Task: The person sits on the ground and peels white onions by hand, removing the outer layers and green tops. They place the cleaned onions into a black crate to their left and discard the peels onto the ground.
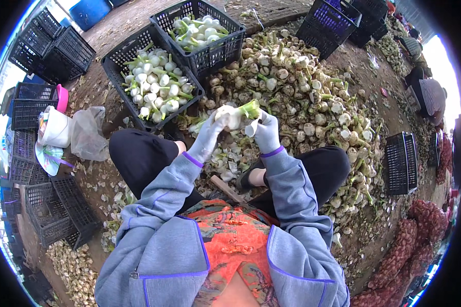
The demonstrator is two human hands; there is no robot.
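My gloved left hand [208,137] grips a white garlic bulb [232,117] by its left side, above my lap. The bulb's cut green stem [250,109] points right. At that stem end, my gloved right hand [267,130] pinches a pale strip of peeled skin [251,128]. Past the hands lies a big heap of unpeeled, soil-stained garlic bulbs [292,84]. A black plastic crate [111,82] of clean white garlic bulbs [153,80] stands ahead to the left. Behind it, another black crate [215,57] holds more peeled bulbs [201,32]. Loose skins [226,163] litter the ground between my feet.
Stacked black crates [57,50], a white bucket [57,128] and a clear plastic bag [88,134] are on the left. At right are a black crate [401,163], filled red mesh sacks [403,245] and a bent-over person [432,98]. A wooden piece [227,188] lies before my lap.
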